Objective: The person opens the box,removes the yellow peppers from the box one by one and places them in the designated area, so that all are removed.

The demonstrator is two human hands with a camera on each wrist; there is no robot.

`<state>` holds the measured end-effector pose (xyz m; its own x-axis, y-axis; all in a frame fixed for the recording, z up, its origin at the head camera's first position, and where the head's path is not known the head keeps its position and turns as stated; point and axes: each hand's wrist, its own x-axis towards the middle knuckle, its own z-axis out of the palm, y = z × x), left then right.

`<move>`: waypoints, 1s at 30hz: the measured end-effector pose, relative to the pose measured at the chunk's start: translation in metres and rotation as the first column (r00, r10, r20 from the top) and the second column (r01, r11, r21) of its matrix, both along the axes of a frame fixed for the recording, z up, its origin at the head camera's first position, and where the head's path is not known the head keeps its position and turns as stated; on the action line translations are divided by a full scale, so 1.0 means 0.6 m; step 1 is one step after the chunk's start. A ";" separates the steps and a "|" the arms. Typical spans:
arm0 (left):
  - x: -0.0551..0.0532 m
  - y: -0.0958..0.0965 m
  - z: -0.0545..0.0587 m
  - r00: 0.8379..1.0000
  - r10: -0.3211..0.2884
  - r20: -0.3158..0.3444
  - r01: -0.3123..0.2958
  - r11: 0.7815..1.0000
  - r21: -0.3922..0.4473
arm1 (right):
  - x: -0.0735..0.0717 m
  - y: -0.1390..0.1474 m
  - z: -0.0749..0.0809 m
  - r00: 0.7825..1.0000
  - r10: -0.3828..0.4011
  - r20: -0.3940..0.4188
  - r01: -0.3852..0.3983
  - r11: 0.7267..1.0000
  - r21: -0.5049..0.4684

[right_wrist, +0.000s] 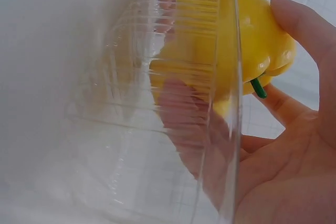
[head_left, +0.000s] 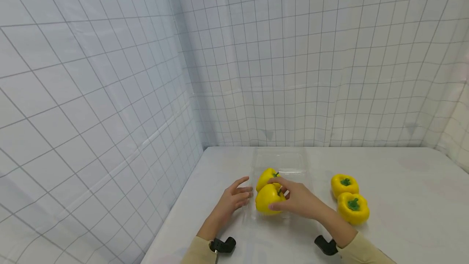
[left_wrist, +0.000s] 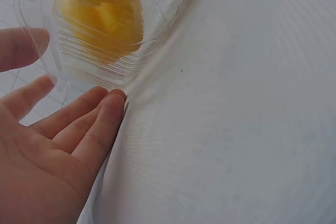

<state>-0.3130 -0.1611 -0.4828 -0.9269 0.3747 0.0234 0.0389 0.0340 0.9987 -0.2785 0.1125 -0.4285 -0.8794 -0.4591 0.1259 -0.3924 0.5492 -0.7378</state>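
My right hand [head_left: 302, 201] grips a yellow bell pepper [head_left: 266, 201] with a green stem, thumb on the near side and fingers across the far side. It is over the near part of a clear plastic clamshell box [head_left: 280, 159], whose lid lies open at the back. Behind it, a second yellow pepper [head_left: 264, 179] sits at the box's left side. In the right wrist view the held pepper [right_wrist: 262, 40] shows partly above the clear wall [right_wrist: 223, 145]. My left hand [left_wrist: 58, 156], fingers extended, is at the box's left side; its fingertips appear to touch the wall.
Two more yellow bell peppers, a farther one [head_left: 343, 185] and a nearer one [head_left: 353, 210], stand on the white table [head_left: 403, 199] right of the box, stems up. White grid-patterned curtains [head_left: 293, 72] hang behind and to the left.
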 end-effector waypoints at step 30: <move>0.000 0.001 -0.001 1.000 0.021 0.008 -0.021 1.000 0.003 | 0.016 0.016 0.033 0.994 -0.067 -0.088 0.065 0.998 -0.026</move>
<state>-0.3131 -0.1605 -0.4834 -0.9347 0.3550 0.0172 0.0304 0.0316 0.9990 -0.2688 0.1220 -0.4089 -0.8929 -0.3962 0.2142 -0.4197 0.5597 -0.7145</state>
